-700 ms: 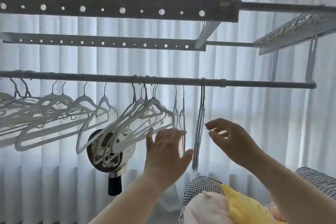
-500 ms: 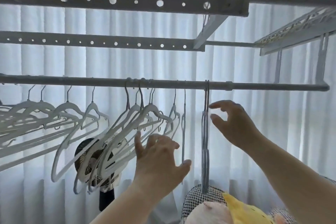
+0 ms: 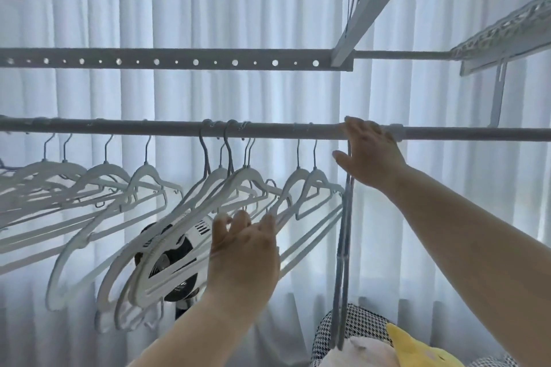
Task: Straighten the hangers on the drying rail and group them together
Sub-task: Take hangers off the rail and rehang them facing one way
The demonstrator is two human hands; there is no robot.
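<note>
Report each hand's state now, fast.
Left hand: open, fingertips against the white hangers.
Right hand: on the rail at the grey hanger; grip cannot be told.

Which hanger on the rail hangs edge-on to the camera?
The thin grey hanger at the row's right end, just below the right hand on the rail; the white hangers left of it all hang slanted.
</note>
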